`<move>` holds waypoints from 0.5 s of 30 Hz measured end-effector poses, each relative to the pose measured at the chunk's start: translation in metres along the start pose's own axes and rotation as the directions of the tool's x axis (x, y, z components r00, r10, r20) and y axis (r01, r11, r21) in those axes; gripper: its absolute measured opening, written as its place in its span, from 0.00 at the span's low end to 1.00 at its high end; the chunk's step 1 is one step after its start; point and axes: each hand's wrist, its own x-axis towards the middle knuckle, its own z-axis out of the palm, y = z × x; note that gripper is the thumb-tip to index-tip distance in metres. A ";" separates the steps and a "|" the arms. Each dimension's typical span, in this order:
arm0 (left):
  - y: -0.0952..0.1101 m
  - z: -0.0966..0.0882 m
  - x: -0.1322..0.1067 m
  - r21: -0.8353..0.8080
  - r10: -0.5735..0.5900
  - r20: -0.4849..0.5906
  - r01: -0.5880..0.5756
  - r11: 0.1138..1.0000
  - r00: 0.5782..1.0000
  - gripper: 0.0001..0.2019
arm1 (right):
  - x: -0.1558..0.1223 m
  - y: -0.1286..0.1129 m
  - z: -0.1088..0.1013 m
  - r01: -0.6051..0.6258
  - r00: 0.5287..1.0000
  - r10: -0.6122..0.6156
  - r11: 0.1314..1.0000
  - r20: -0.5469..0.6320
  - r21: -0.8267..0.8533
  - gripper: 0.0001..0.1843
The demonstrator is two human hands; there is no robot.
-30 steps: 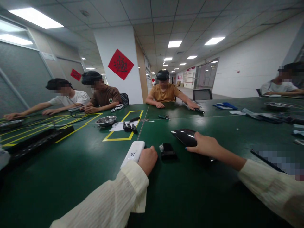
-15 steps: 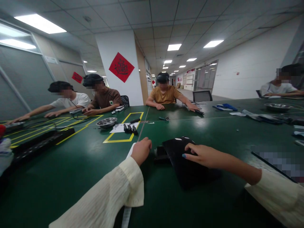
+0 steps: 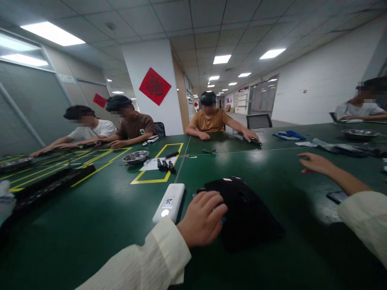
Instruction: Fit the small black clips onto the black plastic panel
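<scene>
L hand [image 3: 203, 219] over L edge of blk shell [image 3: 250, 219], fingers curled; can't tell if clamped. R hand [image 3: 317, 165] well off it, fingers apart, nothing held. Shell's on table [image 3: 105, 225], R of wht pack [image 3: 173, 196]. Step: prob. positioning shell; next move needs sure edge grip.

Crinkly cream sleeves [image 3: 136, 266], wide L cuff [image 3: 173, 243], R cuff [image 3: 352, 209] prob. same

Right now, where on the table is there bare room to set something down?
One bare patch lies between the long black strip and the white numbered device; another, between the glossy black panel and the pliers beyond it. It is crowded at the left hand, between device and panel, and around the paper and black parts.
</scene>
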 end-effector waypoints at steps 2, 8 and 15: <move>0.008 0.004 -0.002 -0.031 0.177 0.046 -0.176 0.984 0.983 0.11 | 0.015 0.012 -0.002 -0.066 0.992 0.059 0.996 -0.115 -0.058 0.29; 0.000 0.009 -0.008 -0.114 0.417 0.120 -0.405 0.907 0.901 0.08 | 0.042 0.040 0.031 -0.263 0.922 0.230 0.962 -0.311 -0.068 0.28; -0.004 0.013 -0.012 -0.143 0.349 0.166 -0.328 0.934 0.922 0.09 | 0.078 0.078 0.051 -0.325 0.866 0.239 0.936 -0.439 -0.132 0.18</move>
